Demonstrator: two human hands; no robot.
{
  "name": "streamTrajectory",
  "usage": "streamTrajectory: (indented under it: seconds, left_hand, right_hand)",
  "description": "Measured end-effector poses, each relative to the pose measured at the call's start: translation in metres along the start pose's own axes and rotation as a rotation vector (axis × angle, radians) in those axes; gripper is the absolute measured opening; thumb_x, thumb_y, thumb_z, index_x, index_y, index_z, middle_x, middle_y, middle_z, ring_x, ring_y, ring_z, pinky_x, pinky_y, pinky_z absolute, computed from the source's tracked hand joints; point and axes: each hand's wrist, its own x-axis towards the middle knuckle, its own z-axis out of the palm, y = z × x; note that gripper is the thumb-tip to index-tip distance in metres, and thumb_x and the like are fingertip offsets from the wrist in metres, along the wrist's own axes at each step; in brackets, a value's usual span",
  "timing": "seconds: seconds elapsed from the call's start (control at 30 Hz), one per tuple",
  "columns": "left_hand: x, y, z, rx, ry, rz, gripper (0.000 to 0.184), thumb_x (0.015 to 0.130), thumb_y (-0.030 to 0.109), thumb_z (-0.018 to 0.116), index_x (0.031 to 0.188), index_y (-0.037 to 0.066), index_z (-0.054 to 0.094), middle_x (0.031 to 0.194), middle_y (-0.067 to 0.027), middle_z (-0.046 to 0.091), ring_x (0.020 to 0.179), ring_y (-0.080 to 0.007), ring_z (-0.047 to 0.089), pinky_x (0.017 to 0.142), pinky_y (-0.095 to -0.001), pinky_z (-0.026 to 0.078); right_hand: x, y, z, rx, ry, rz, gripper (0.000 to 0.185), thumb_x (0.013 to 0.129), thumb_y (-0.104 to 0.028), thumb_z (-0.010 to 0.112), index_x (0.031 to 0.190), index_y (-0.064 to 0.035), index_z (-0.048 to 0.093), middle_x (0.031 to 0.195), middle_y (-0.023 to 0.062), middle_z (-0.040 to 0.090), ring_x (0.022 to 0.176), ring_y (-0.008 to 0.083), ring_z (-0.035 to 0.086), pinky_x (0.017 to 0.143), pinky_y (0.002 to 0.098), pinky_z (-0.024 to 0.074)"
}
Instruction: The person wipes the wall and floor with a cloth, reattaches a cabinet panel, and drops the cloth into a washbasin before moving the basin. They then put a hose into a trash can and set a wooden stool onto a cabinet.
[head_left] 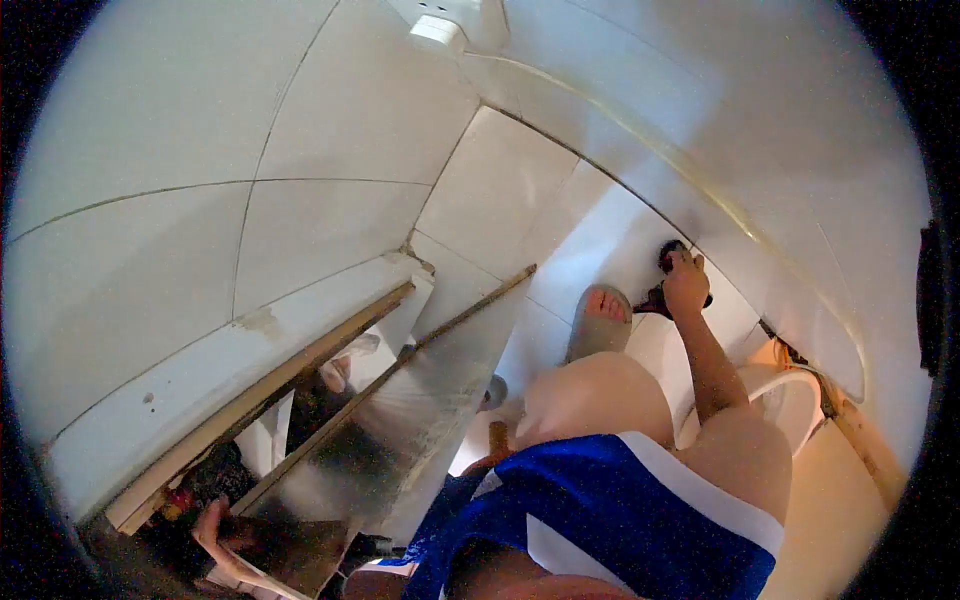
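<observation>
Where the pale tiled walls (340,110) meet, the tiled floor (505,165) runs toward the far corner, and a thin cable (735,212) hangs along the wall on the right from a white plug (437,33). On the left is a low cabinet (215,345) with a stained white top and a wooden edge; its door panel (400,435) stands open, and inside lie dark things and a crumpled clear bag (352,362). A foot in a grey slipper (590,340) rests on the floor, and a pale curved rim (805,385) shows near on the right.

The right hand (687,285) is closed around a dark object (658,302) at floor level, just beside the right wall and to the right of the slipper. Its exact shape is too dark to tell. The left hand (213,535) is at the near end of the cabinet opening, close to the door panel, with fingers partly visible; I cannot tell how wide it is open or whether it holds something.
</observation>
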Motion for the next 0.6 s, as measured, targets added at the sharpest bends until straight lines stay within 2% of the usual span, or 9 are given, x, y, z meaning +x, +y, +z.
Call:
streamTrajectory:
  seconds: [0.03,0.1,0.17,0.23,0.4,0.47,0.5,0.57,0.6]
  left_hand:
    - [0.006,0.001,-0.003,0.003,0.008,-0.003,0.047,0.077,0.025,0.057,0.117,0.001,0.051,0.107,-0.0119,0.052,0.100,-0.0245,0.055,0.087,-0.0366,0.046]
    - [0.020,0.005,-0.009,-0.046,-0.199,0.349,0.041,0.078,0.017,0.056,0.116,0.001,0.053,0.107,-0.0127,0.053,0.099,-0.0247,0.057,0.085,-0.0361,0.047]
    - [0.013,-0.029,-0.015,0.011,-0.144,0.287,0.043,0.076,0.015,0.057,0.116,0.002,0.053,0.106,-0.0131,0.055,0.097,-0.0245,0.057,0.084,-0.0355,0.048]
    - [0.009,-0.039,-0.014,0.065,-0.059,0.194,0.045,0.074,0.013,0.059,0.117,0.002,0.053,0.106,-0.0135,0.056,0.095,-0.0243,0.058,0.082,-0.0349,0.049]
    - [0.017,-0.021,-0.004,0.029,-0.043,0.239,0.045,0.074,0.013,0.060,0.117,0.002,0.053,0.105,-0.0134,0.057,0.094,-0.0242,0.059,0.080,-0.0345,0.049]
    - [0.017,-0.020,-0.002,0.030,-0.038,0.240,0.045,0.073,0.013,0.060,0.117,0.002,0.054,0.105,-0.0134,0.057,0.093,-0.0242,0.059,0.080,-0.0343,0.049]
    - [0.015,-0.019,-0.002,0.033,-0.038,0.243,0.045,0.073,0.012,0.060,0.117,0.002,0.054,0.105,-0.0134,0.058,0.093,-0.0242,0.059,0.079,-0.0342,0.049]
    - [0.021,-0.019,-0.004,0.038,-0.043,0.248,0.046,0.073,0.012,0.060,0.117,0.002,0.054,0.104,-0.0134,0.058,0.092,-0.0242,0.059,0.079,-0.0341,0.049]
    - [0.022,-0.018,-0.003,0.042,-0.045,0.257,0.046,0.073,0.012,0.061,0.117,0.002,0.054,0.104,-0.0134,0.058,0.092,-0.0242,0.059,0.078,-0.0340,0.049]
  right_hand:
    - [0.009,-0.010,0.001,0.003,0.004,-0.008,0.040,0.073,-0.009,0.061,0.113,-0.0101,0.056,0.122,0.0099,0.054,0.118,0.0346,0.044,0.090,0.0449,0.0456]
    - [0.022,-0.034,0.007,0.083,0.283,-0.383,0.040,0.071,-0.007,0.061,0.111,-0.0139,0.059,0.117,0.0074,0.058,0.115,0.0334,0.047,0.092,0.0469,0.0439]
    - [0.046,-0.082,-0.008,0.334,0.290,-0.585,0.045,0.071,-0.005,0.059,0.115,-0.0180,0.058,0.120,0.0060,0.057,0.116,0.0320,0.046,0.096,0.0453,0.0410]
    - [0.077,-0.136,-0.013,0.298,0.339,-0.707,0.047,0.074,-0.004,0.055,0.118,-0.0188,0.057,0.125,0.0060,0.054,0.118,0.0314,0.045,0.100,0.0440,0.0369]
    - [0.152,-0.250,-0.005,0.287,0.357,-0.859,0.051,0.081,-0.006,0.050,0.131,-0.0164,0.046,0.140,0.0081,0.040,0.122,0.0310,0.041,0.103,0.0432,0.0340]
    - [0.175,-0.282,0.002,0.318,0.476,-0.864,0.052,0.082,-0.005,0.048,0.133,-0.0078,0.041,0.144,0.0111,0.031,0.124,0.0310,0.038,0.105,0.0427,0.0318]
    - [0.179,-0.290,0.004,0.320,0.476,-0.867,0.052,0.082,-0.005,0.048,0.133,-0.0078,0.041,0.144,0.0111,0.031,0.124,0.0310,0.038,0.105,0.0427,0.0318]
    - [0.180,-0.301,0.008,0.208,0.369,-0.763,0.047,0.082,-0.003,0.043,0.128,0.0036,0.040,0.144,0.0178,0.029,0.130,0.0339,0.032,0.107,0.0412,0.0288]
    - [0.180,-0.302,0.011,0.215,0.360,-0.761,0.047,0.082,-0.003,0.043,0.128,0.0036,0.040,0.144,0.0178,0.029,0.130,0.0339,0.032,0.107,0.0412,0.0288]
